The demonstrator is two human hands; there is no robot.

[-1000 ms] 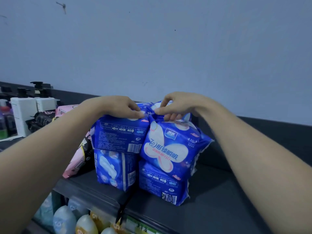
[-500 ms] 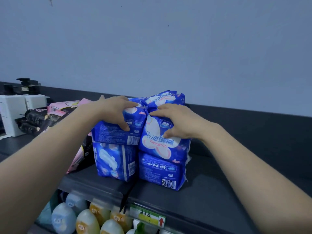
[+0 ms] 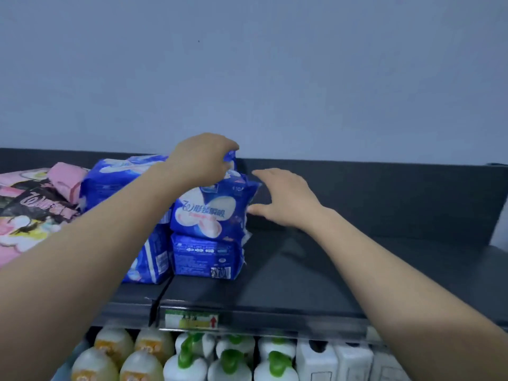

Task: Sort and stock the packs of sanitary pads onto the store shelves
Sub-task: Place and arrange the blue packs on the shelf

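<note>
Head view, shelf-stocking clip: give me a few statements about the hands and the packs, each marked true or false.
1. The left hand grips blue wrapping at the top of the blue packs. True.
2. The right hand is curled round a pack. False: it is open and holds nothing, at the right side of the blue packs.
3. The blue packs stand two high on the dark shelf. True.
4. The pink packs lie to the right of the blue ones. False: they lie to the left.
5. Bottles stand on the level below the dark shelf. True.
</note>
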